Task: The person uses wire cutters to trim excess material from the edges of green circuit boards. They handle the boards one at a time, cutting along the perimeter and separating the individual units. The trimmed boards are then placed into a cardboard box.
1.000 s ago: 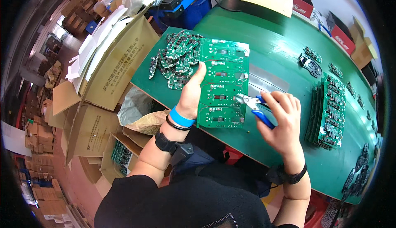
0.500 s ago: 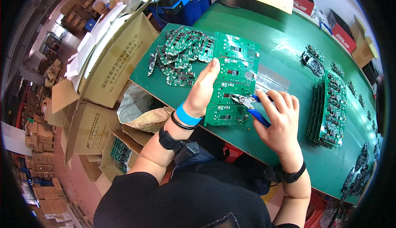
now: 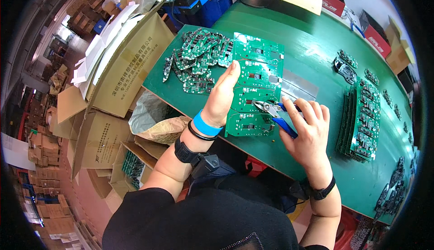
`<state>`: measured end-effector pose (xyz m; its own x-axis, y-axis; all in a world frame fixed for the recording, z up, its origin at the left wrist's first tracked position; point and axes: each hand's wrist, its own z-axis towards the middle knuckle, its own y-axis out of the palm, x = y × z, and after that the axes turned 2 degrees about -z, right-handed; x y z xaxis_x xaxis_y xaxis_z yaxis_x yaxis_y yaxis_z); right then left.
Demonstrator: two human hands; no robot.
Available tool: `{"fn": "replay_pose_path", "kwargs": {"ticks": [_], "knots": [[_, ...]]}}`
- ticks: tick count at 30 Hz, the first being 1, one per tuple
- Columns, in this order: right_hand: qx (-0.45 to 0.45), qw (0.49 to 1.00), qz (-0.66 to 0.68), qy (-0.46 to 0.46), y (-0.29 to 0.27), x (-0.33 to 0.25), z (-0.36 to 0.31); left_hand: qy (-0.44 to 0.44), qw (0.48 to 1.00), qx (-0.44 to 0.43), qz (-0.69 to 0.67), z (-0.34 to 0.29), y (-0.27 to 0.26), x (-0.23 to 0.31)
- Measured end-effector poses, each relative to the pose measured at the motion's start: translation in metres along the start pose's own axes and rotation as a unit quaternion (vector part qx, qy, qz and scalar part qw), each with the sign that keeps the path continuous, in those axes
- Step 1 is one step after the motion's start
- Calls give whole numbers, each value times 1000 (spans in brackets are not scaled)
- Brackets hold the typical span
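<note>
A green circuit board panel (image 3: 262,60), made of several joined boards, is held up over the table. My left hand (image 3: 221,95) grips its left edge, thumb on top and the other fingers hidden behind it. My right hand (image 3: 307,130) is closed around the blue handles of a pair of side cutters (image 3: 273,110). Their metal jaws lie against the panel's lower middle, near the seam between two boards. Whether the jaws touch the seam itself I cannot make out.
Loose cut circuit boards (image 3: 199,55) lie heaped on the green table (image 3: 280,21) left of the panel. A stack of uncut panels (image 3: 359,119) stands at the right, with black plastic parts (image 3: 392,189) nearby. Open cardboard boxes (image 3: 131,64) stand beyond the table's left edge.
The panel has shifted slightly upward and tilted a little in my left hand. The cutters have moved very slightly with my right hand and stay near the same seam.
</note>
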<state>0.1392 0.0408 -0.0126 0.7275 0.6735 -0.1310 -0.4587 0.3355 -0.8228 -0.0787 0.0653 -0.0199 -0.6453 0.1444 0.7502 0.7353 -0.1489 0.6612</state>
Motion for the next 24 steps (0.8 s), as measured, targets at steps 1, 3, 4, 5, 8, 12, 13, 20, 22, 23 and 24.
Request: {"fn": "replay_pose_path", "kwargs": {"ticks": [1,3,4,5,8,12,13,20,22,23,24], "knots": [[-2,1000,-3,-5,1,1,-1,0,1000,3,-5,0,1,0],[-5,1000,-8,-13,6,3,-5,-3,1000,4,-16,0,1,-1],[1,1000,-3,-12,6,3,-5,-6,1000,2,-22,-1,0,-1],[6,1000,3,-11,6,2,-5,-8,1000,0,-29,-1,-1,0],[40,998,49,13,4,5,-4,-28,999,8,-46,-4,-6,2],[112,989,72,58,2,16,-1,-117,971,-6,-210,-9,-13,11],[111,989,61,73,3,18,0,-114,965,-39,-232,-11,-16,9],[48,993,37,102,18,19,-6,-114,945,-93,-291,-18,-19,-10],[35,994,30,100,18,20,-7,-115,940,-98,-307,-18,-19,-12],[34,994,31,102,17,20,-7,-115,938,-100,-313,-18,-19,-12],[33,994,32,103,16,19,-6,-114,935,-104,-319,-17,-20,-12]]}}
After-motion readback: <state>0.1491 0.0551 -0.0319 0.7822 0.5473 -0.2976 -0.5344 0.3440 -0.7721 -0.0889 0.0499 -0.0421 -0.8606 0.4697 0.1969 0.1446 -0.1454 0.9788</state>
